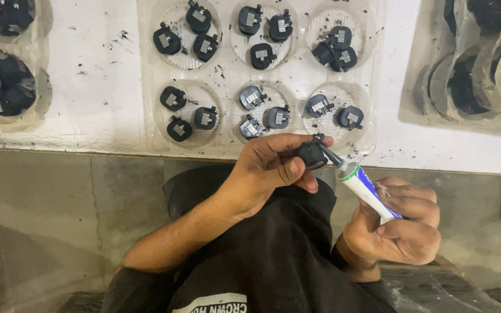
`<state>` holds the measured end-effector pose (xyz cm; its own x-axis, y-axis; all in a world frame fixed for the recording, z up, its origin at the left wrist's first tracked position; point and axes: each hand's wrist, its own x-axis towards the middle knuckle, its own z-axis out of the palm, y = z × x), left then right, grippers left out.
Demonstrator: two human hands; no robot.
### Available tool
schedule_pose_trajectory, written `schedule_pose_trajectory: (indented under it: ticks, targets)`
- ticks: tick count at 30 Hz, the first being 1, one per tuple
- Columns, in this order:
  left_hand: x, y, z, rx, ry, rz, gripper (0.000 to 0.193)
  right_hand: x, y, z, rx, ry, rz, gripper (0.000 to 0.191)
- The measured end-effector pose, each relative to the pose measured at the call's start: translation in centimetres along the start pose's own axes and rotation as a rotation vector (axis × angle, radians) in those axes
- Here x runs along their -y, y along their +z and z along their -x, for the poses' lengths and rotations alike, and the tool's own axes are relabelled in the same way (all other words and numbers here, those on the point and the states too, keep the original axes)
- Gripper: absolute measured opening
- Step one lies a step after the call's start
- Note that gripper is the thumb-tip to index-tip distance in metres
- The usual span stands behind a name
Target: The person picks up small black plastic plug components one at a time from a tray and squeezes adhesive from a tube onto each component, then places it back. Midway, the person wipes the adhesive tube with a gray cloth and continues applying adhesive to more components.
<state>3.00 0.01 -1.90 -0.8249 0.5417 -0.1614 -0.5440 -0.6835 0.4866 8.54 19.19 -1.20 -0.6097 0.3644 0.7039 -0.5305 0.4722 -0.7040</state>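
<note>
Item: your left hand [268,168] pinches small black round part [311,155], centre, near edge of white bench [100,87]. Your right hand [398,223] clamps adhesive tube [363,188], nozzle touching part. Far: clear blister tray [227,75] w/ similar black parts.

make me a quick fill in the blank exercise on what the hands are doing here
1. The left hand holds a small ____ part.
2. The right hand grips a ____, its nozzle touching the part.
3. The clear tray has ____ round wells.

Missing words: black; tube; six
</note>
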Motion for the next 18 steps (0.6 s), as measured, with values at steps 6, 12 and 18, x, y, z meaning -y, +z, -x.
schedule_pose_trajectory:
  ticks: [6, 12, 18]
  targets:
    - [0.1, -0.2, -0.2, 0.076, 0.017, 0.138, 0.036, 0.8, -0.4, -0.4, 0.054, 0.037, 0.073, 0.046]
    - [-2.2, -0.7, -3.7, 0.044, 0.352, -0.592, 0.041, -1.2, -2.2, -1.9, -0.108, -0.036, 0.003, 0.046]
    - [-5.1, 0.2, -8.4, 0.215, 0.265, -1.179, 0.032, -1.9, -4.6, -2.1, -0.183, -0.024, 0.034, 0.055]
